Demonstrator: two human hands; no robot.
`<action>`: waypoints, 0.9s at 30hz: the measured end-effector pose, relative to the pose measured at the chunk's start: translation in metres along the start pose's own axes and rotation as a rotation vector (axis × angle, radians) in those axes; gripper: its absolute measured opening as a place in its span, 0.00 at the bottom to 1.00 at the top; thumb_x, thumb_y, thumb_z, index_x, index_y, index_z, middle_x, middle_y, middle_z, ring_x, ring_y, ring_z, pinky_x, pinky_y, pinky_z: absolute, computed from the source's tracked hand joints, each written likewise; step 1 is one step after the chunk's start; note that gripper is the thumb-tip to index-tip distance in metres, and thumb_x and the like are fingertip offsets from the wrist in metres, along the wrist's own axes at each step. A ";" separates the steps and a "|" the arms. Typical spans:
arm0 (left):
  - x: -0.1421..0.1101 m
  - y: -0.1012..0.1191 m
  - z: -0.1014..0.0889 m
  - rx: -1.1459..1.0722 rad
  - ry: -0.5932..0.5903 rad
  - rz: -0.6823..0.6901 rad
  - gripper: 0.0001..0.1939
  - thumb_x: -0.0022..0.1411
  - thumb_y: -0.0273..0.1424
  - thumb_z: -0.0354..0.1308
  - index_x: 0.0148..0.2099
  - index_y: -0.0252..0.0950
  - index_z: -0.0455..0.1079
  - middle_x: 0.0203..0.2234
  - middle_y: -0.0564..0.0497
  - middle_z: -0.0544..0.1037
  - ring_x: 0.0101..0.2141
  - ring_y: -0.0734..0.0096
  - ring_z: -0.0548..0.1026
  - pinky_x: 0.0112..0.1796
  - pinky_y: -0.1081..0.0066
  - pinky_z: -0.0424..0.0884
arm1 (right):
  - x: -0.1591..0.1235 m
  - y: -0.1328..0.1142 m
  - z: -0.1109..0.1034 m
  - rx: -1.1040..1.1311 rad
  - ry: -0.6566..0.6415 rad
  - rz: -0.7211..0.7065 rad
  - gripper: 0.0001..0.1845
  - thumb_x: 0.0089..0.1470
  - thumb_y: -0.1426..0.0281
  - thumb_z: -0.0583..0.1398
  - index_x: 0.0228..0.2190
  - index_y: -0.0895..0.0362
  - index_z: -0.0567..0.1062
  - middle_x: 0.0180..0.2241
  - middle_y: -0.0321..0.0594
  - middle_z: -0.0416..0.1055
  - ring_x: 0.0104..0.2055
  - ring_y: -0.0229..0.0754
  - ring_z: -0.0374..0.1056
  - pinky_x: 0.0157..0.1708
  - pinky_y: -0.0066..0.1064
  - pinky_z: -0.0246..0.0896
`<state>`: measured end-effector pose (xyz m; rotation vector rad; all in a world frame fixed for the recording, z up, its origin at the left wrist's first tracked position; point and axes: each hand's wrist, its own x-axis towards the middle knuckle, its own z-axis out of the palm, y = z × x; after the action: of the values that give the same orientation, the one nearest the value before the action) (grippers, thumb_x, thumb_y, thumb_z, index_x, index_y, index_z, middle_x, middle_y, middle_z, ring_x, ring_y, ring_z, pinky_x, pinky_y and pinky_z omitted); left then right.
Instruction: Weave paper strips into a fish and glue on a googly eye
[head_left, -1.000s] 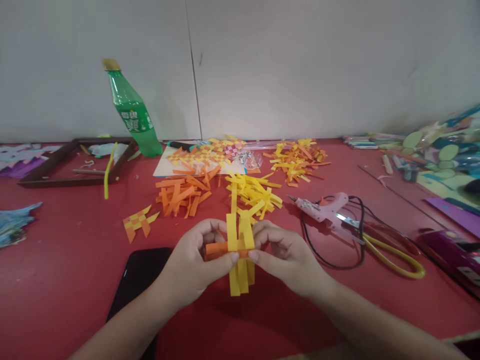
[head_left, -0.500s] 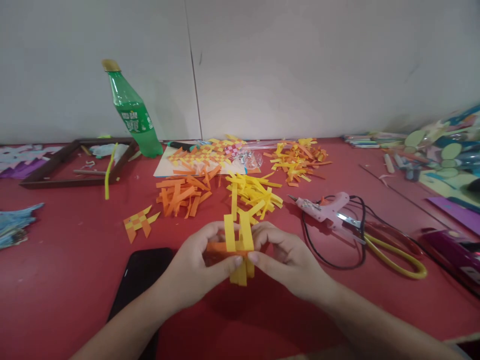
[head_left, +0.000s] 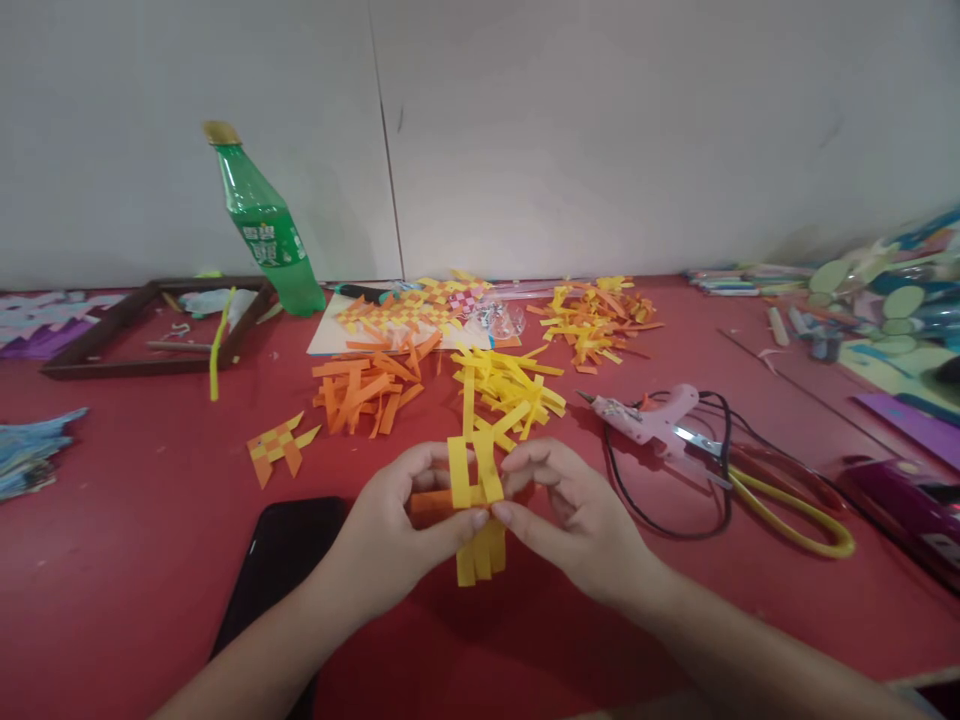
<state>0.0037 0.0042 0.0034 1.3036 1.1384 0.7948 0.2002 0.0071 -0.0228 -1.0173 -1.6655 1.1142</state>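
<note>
A: Trying to place the woven paper piece (head_left: 478, 496). Where to look?

B: Near side of the yellow strip pile (head_left: 517, 388), held up between both hands. Using that pile as the anchor for everything, btw.

A: Cool. And the fingers?

B: Left hand (head_left: 382, 525): narrow pinch on the piece, thumb across the front, orange strip (head_left: 431, 507) running back into the curled fingers. Right hand (head_left: 585, 510): also a narrow pinch, at the edge opposite. Can't tell how tight, with the fingertips behind mostly hidden.

A: Long axis?

B: Yellow lengths pointing toward the pile at the top, away from it at the bottom. Orange running crosswise, sticking out on the left-hand side. Imo the bit to watch: that crossing, right between two nearly touching thumb tips. No nearer hand to pick, both being in contact.

A: Anything else around?

B: Just left of the pile, an orange strip pile (head_left: 371, 390). Farther left and nearer, a woven fish (head_left: 277, 448), then a black phone (head_left: 289, 545) partly behind the left forearm. Right of the pile, a pink glue gun (head_left: 652, 425). Back left, a green bottle (head_left: 270, 230).
</note>
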 end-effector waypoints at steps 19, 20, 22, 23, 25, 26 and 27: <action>-0.002 -0.007 0.003 -0.039 -0.001 0.036 0.17 0.57 0.30 0.64 0.48 0.39 0.66 0.41 0.49 0.82 0.45 0.63 0.80 0.44 0.67 0.75 | 0.000 0.002 -0.001 -0.113 0.018 -0.051 0.16 0.54 0.70 0.64 0.46 0.50 0.72 0.34 0.34 0.76 0.39 0.39 0.73 0.45 0.34 0.68; -0.002 -0.007 0.003 -0.036 -0.003 0.036 0.16 0.57 0.30 0.64 0.48 0.39 0.66 0.40 0.49 0.82 0.44 0.63 0.80 0.44 0.68 0.75 | 0.000 0.001 -0.001 -0.126 0.004 -0.059 0.13 0.54 0.70 0.64 0.43 0.50 0.74 0.35 0.35 0.76 0.39 0.40 0.73 0.44 0.35 0.68; -0.002 -0.007 0.004 -0.026 -0.008 0.032 0.15 0.58 0.29 0.63 0.47 0.39 0.67 0.39 0.50 0.82 0.43 0.63 0.80 0.43 0.68 0.76 | 0.002 -0.002 -0.002 -0.153 -0.026 -0.088 0.06 0.54 0.70 0.64 0.37 0.52 0.77 0.33 0.37 0.75 0.37 0.40 0.72 0.41 0.35 0.67; -0.002 -0.006 0.004 -0.018 -0.010 0.032 0.15 0.57 0.28 0.63 0.47 0.39 0.67 0.38 0.50 0.82 0.42 0.64 0.81 0.42 0.69 0.76 | 0.003 -0.004 -0.002 -0.163 -0.040 -0.106 0.04 0.54 0.70 0.64 0.35 0.52 0.78 0.32 0.37 0.75 0.36 0.40 0.71 0.40 0.35 0.67; -0.002 -0.004 0.005 -0.007 -0.006 0.031 0.16 0.57 0.28 0.64 0.47 0.39 0.66 0.36 0.51 0.82 0.41 0.65 0.81 0.41 0.69 0.76 | 0.004 -0.006 -0.003 -0.171 -0.055 -0.143 0.03 0.55 0.71 0.64 0.34 0.53 0.78 0.31 0.37 0.74 0.35 0.40 0.70 0.39 0.34 0.66; -0.002 -0.003 0.005 -0.010 -0.005 0.026 0.16 0.56 0.28 0.64 0.47 0.39 0.66 0.36 0.52 0.82 0.40 0.65 0.81 0.41 0.70 0.76 | 0.004 -0.006 -0.003 -0.170 -0.052 -0.160 0.03 0.55 0.72 0.64 0.34 0.53 0.78 0.31 0.37 0.74 0.36 0.40 0.70 0.39 0.34 0.66; -0.002 -0.002 0.006 -0.019 -0.004 0.016 0.17 0.56 0.28 0.64 0.47 0.39 0.66 0.35 0.52 0.82 0.39 0.65 0.81 0.41 0.70 0.76 | 0.004 -0.006 -0.003 -0.167 -0.045 -0.172 0.03 0.55 0.72 0.64 0.34 0.53 0.78 0.32 0.37 0.74 0.36 0.40 0.70 0.39 0.34 0.66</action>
<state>0.0081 -0.0001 0.0011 1.2995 1.1159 0.8127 0.2012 0.0102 -0.0152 -0.9368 -1.8694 0.9034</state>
